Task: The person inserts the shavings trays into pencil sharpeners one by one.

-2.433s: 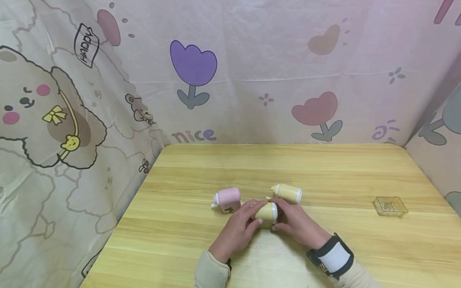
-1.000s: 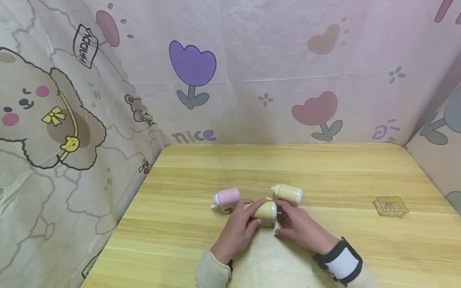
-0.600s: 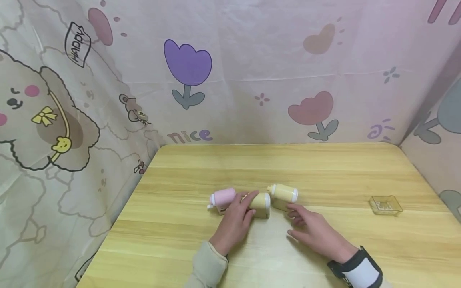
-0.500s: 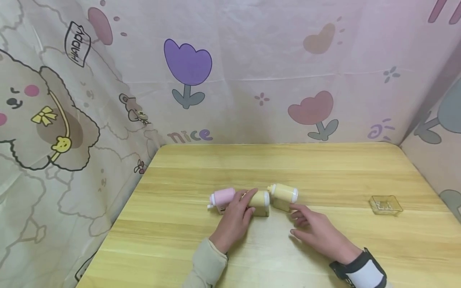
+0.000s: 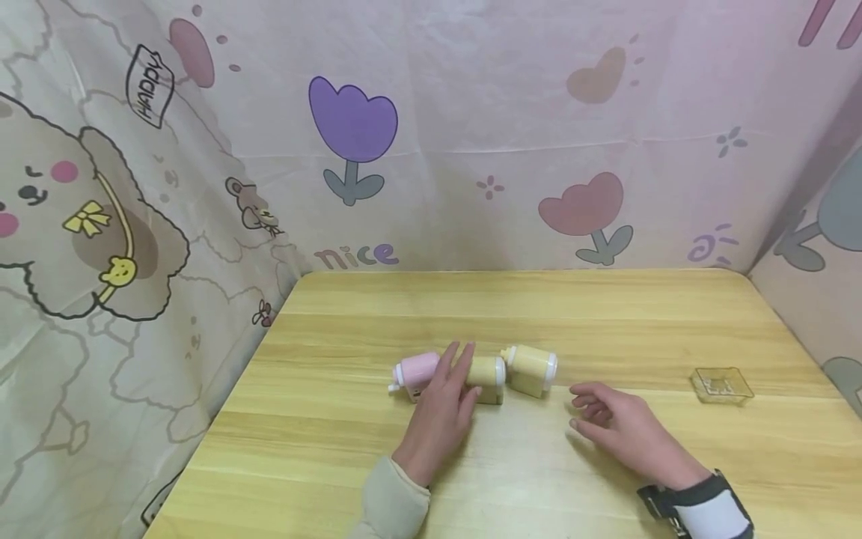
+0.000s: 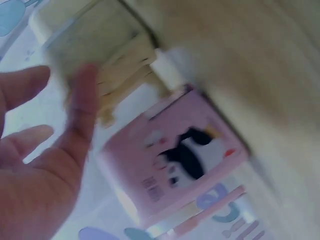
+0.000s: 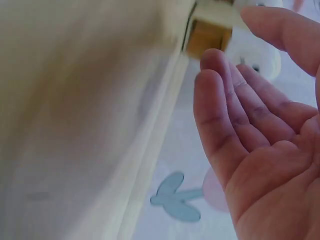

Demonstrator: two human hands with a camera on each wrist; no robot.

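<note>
Three toy-like pencil sharpeners with cranks stand in a row in the head view: a pink sharpener [image 5: 419,369], a middle yellow sharpener [image 5: 488,372] and a right yellow sharpener [image 5: 532,367]. My left hand [image 5: 439,419] is over the left end of the middle one, fingers extended and hiding part of it; in the left wrist view they curl round nothing. The pink one's side [image 6: 175,160] shows a black-and-white cartoon there. My right hand [image 5: 626,430] hovers right of the row, fingers loosely bent and holding nothing.
A small see-through yellowish tray [image 5: 722,385] with pale bits inside stands on the wooden table [image 5: 606,307] at the right. Printed cloth [image 5: 458,150] hangs behind the table's far edge and at both sides.
The middle yellow sharpener has moved away from me, into line with the others. My right hand has left it and drawn off to the right. My left fingers have straightened.
</note>
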